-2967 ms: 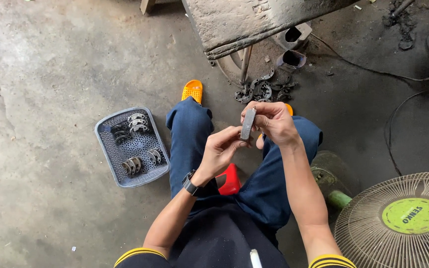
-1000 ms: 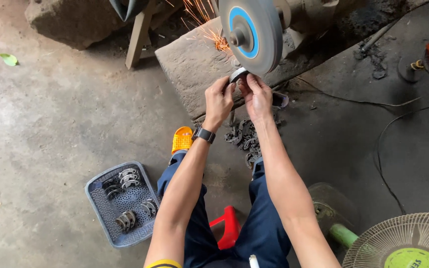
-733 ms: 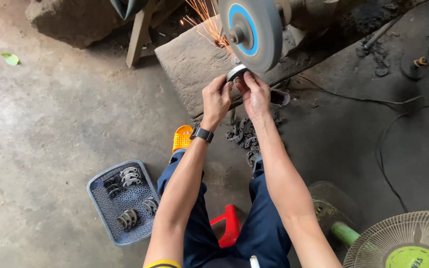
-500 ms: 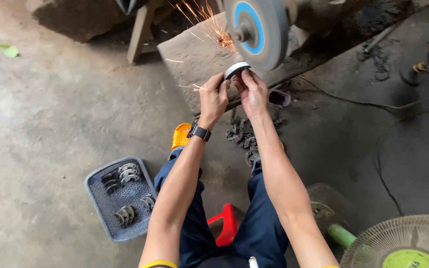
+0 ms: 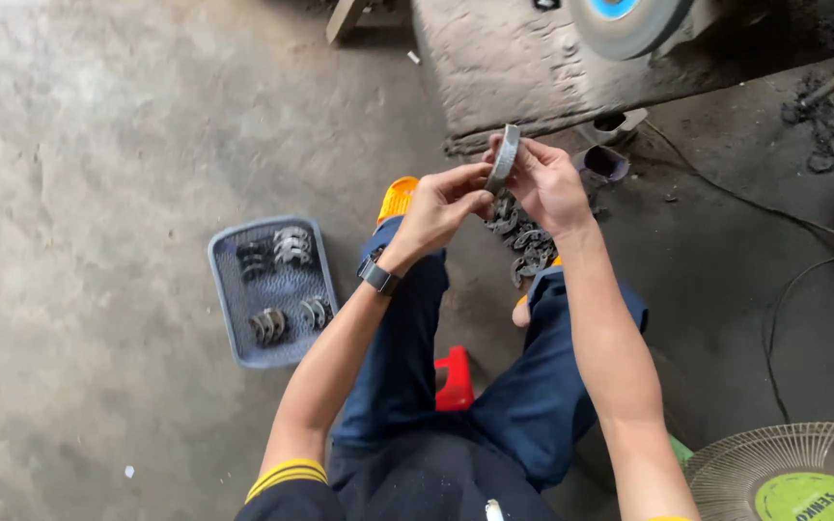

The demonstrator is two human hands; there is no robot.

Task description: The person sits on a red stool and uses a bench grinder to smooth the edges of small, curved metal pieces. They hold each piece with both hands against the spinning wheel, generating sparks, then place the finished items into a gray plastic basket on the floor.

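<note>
Two hands on one part: the left hand and right hand both pinch a curved metal half-ring, held edge-on between the knees, just below the front edge of the grinder's stone block.
Left hand state: closed in a fingertip pinch on the lower end of the half-ring; a dark wristwatch sits on that wrist.
Right hand state: closed around the upper and rear side of the same half-ring, thumb toward the face.
How it will likely handle: stiff steel, thin-walled, probably light enough for fingertips alone; the edges may be sharp or burred and possibly warm, so I would judge the flat outer faces the safer place to hold, not the rim.
Slip risk: bare smooth metal, so a firm pinch at both ends seems wise.
How it looks: grey, dull sheen, narrow band bent into an arc, paler along one edge.
Similar parts: a dark heap of metal half-rings lies on the concrete floor just beyond the hands.
Basket: a grey plastic basket left of the left knee holds several stacked groups.
Grinding wheel: grinding wheel with blue hub at the top edge, well apart from the part.
Seat and surroundings: a red stool under the person; a fan guard at lower right.
</note>
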